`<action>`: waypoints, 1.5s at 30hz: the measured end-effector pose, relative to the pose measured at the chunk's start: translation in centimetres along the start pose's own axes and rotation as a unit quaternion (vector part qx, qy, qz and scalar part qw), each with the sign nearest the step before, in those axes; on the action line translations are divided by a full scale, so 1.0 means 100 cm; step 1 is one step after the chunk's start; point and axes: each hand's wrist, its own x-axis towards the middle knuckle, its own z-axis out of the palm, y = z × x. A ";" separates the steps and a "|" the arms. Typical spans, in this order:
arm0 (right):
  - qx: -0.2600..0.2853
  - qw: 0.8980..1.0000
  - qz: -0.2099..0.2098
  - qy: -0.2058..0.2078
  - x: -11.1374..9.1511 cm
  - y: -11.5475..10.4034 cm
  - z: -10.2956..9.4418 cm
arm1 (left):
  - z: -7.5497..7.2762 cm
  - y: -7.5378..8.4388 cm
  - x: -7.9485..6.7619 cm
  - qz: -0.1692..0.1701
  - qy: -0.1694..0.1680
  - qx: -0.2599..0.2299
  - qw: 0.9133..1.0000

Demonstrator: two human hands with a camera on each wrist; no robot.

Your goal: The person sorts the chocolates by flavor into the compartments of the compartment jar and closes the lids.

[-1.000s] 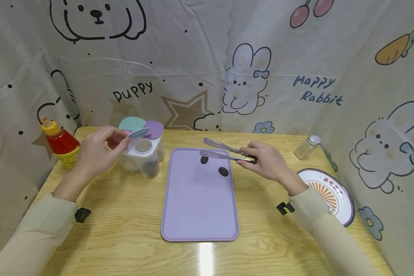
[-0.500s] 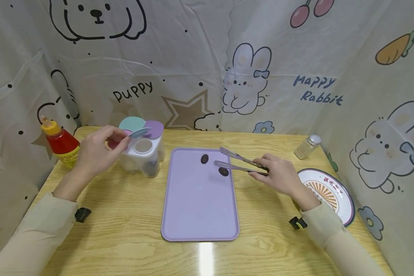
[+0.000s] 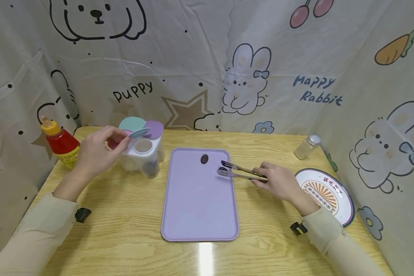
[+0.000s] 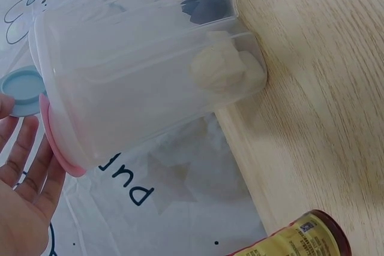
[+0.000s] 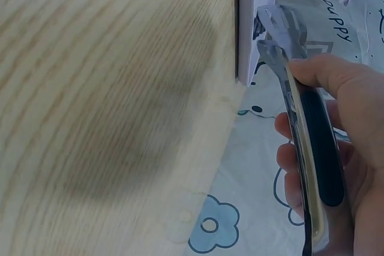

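Note:
In the head view my left hand pinches the raised blue lid of a clear lidded storage box. Its other fingers lie near the pink lid. My right hand grips metal tongs with dark handles. The tong tips are above the right side of a purple tray, one on each side of a dark round piece, partly hidden by them. Whether they touch it I cannot tell. A second dark round piece, with a ringed pattern, lies farther back on the tray.
Left of the box stands a red and yellow squeeze bottle. A glass shaker is at the back right. Beside my right forearm lies a patterned plate. A printed cloth hangs behind the wooden table.
My right hand has moved the tongs rightward and nearer, from over the farther dark piece to around the nearer one. The tong tips have come closer together. My left hand stays put.

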 end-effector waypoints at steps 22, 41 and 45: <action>-0.008 1.000 -0.009 -0.018 -0.002 -0.006 -0.001 | 0.001 0.000 0.000 0.011 -0.001 0.001 1.000; 0.024 0.998 -0.053 0.011 -0.002 -0.013 0.008 | -0.001 -0.001 0.001 0.012 0.000 -0.003 1.000; 0.036 0.998 -0.058 0.015 -0.001 -0.017 0.010 | -0.001 -0.001 0.000 0.010 0.000 -0.003 1.000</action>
